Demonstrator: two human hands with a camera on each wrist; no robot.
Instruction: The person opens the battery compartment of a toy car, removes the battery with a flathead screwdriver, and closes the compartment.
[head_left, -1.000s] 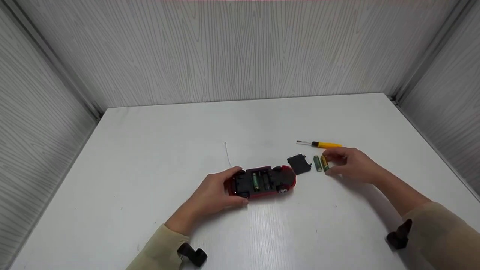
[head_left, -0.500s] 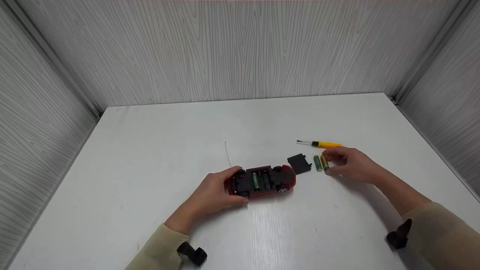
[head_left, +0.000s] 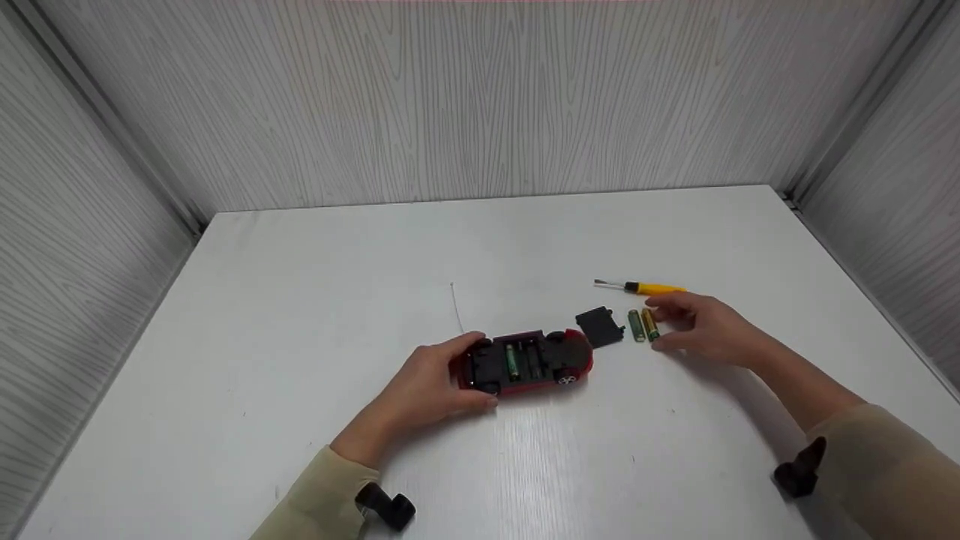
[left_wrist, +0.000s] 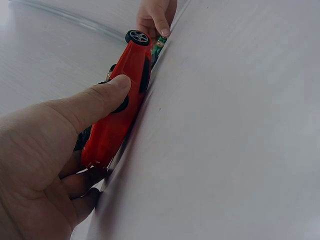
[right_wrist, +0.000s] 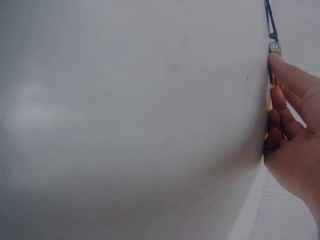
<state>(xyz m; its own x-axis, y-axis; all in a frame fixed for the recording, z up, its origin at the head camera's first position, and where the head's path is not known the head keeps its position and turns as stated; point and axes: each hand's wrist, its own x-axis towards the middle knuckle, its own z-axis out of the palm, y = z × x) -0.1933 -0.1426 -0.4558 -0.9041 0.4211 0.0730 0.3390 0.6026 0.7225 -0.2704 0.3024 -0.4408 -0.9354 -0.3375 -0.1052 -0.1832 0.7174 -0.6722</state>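
Observation:
A red toy car lies upside down on the white table, its battery compartment uncovered. One green battery sits in the compartment's left part; the part beside it is dark. My left hand grips the car's left end, thumb along the near side, as the left wrist view shows on the red body. To the right, my right hand pinches a yellow-and-green battery by its two ends, close over the table. A second green battery lies just left of it.
A black battery cover lies between the car and the loose batteries. Behind them is a yellow-handled screwdriver. The car's thin antenna sticks out toward the back. Wood-grained panels enclose the table at the back and sides.

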